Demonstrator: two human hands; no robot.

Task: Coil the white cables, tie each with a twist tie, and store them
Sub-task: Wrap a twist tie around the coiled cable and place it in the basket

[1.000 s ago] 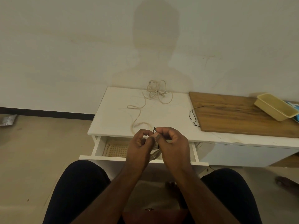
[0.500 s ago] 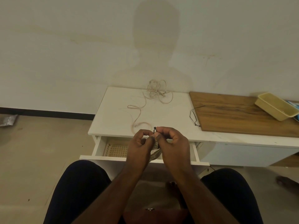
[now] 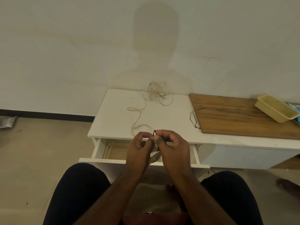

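Coiled white cable (image 3: 155,157) hanging between both hands above open drawer (image 3: 113,159); left hand (image 3: 140,147) and right hand (image 3: 172,146) pinching black twist tie (image 3: 154,136) together. Loose cable (image 3: 146,108) lying on white desk (image 3: 116,101).

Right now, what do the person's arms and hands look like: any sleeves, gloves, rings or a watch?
Both forearms are bare up to the frame's lower edge, with no sleeves in view. The left hand and right hand wear no gloves, and no ring, watch or wristband shows. Dark trousers cover both legs.
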